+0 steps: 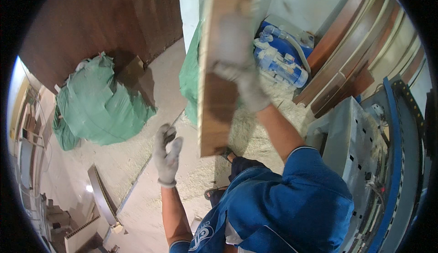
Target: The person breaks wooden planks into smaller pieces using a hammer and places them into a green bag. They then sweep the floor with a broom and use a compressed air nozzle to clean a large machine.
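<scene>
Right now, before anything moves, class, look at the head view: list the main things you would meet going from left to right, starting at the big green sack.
Green sack → left hand → board → blue motor → grey machine.

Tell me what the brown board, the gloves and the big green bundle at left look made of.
Board: probably wood or laminate; smooth, with faint grain. Gloves: likely knitted fabric; matte grey, snug cuffs. Bundle: perhaps thin plastic sheeting outside; dull, sharply creased.
</scene>
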`<state>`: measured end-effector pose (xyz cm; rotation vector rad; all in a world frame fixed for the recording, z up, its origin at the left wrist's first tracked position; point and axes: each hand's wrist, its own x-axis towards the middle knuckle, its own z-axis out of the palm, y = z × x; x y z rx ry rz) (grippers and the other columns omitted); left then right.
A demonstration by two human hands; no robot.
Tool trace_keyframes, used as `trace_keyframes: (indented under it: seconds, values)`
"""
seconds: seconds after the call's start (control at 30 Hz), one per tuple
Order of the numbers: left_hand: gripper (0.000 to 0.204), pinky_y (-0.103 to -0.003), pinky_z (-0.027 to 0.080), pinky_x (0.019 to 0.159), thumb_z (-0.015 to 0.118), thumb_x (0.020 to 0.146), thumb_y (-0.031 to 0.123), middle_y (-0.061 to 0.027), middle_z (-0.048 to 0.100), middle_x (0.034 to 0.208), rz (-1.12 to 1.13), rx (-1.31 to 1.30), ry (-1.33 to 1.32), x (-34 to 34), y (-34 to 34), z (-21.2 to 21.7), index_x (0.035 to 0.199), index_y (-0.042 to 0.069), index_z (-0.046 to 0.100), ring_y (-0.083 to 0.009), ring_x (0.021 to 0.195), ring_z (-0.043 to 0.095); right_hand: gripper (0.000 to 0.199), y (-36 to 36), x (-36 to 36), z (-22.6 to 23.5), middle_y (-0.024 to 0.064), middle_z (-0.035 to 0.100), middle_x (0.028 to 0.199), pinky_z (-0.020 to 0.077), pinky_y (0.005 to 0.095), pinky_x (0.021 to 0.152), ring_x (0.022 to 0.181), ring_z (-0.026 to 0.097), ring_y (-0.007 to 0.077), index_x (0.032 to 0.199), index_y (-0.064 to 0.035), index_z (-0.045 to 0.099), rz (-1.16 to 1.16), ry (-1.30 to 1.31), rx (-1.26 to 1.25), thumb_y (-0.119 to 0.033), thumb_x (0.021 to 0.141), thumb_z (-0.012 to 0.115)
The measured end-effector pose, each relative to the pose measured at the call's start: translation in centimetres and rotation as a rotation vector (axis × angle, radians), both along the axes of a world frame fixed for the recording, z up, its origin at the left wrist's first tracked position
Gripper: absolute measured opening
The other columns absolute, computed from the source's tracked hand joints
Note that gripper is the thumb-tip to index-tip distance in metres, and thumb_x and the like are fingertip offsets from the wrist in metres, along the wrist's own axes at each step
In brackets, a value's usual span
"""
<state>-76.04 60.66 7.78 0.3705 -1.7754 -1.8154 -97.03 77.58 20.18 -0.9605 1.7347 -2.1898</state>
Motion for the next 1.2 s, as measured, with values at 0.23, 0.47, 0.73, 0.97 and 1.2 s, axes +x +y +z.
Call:
trace_keyframes:
  seconds: [0.23, 0.47, 0.73, 0.97, 1.2]
  values:
    - [0.061, -0.052, 0.031, 0.11, 0.08, 0.074, 0.026, -0.0138, 0.058, 0.126, 0.025, -1.399, 0.01, -18.4, 4.3, 6.1, 0.126, 0.007, 0.053, -0.0331, 0.121, 0.052, 0.05, 9.8, -12.2, 3.6, 0.0103, 0.065, 0.113, 0.0513, 0.0349, 0.094, 0.104, 0.063, 0.0204, 0.126, -0.0016, 0.055, -0.127, -0.085, -0.215, -0.012, 0.08, 0.074]
    - [0.025, -0.06, 0.027, 0.107, 0.069, 0.073, 0.021, -0.0063, 0.067, 0.107, -0.164, -1.72, -0.351, -23.2, 2.2, 4.0, 0.096, 0.014, 0.07, -0.0287, 0.119, 0.054, 0.046, 4.7, -19.5, -2.8, 0.0107, 0.065, 0.11, 0.0489, 0.0346, 0.089, 0.098, 0.063, 0.0227, 0.123, -0.0016, 0.058, -0.063, -0.276, -0.102, -0.018, 0.082, 0.073]
    - [0.024, -0.052, 0.032, 0.105, 0.066, 0.07, 0.018, -0.0007, 0.069, 0.101, 0.018, -1.526, -0.126, -22.3, 1.5, 1.9, 0.094, 0.018, 0.072, -0.0234, 0.119, 0.053, 0.067, -3.1, -29.0, -5.3, 0.0196, 0.057, 0.126, 0.0428, 0.0392, 0.102, 0.117, 0.056, 0.0307, 0.136, 0.0052, 0.043, -0.279, -0.336, 0.105, -0.013, 0.079, 0.072]
    - [0.02, -0.052, 0.036, 0.1, 0.07, 0.07, 0.014, 0.0005, 0.07, 0.095, 0.027, -1.483, -0.06, -22.1, 1.5, 1.4, 0.09, 0.02, 0.072, -0.0264, 0.114, 0.057, 0.074, -3.2, -31.6, -3.7, 0.0201, 0.056, 0.128, 0.0408, 0.0371, 0.103, 0.116, 0.056, 0.0309, 0.142, 0.0022, 0.036, -0.369, -0.228, 0.13, -0.012, 0.079, 0.071]
    - [0.015, -0.052, 0.037, 0.099, 0.067, 0.07, 0.011, 0.0014, 0.07, 0.093, 0.048, -1.411, -0.06, -22.3, 2.1, 1.0, 0.084, 0.018, 0.068, -0.0272, 0.114, 0.057, 0.064, 2.1, -29.0, -4.3, 0.0162, 0.062, 0.122, 0.0467, 0.0348, 0.094, 0.107, 0.061, 0.0264, 0.138, 0.0004, 0.046, -0.312, -0.168, 0.141, -0.015, 0.08, 0.069]
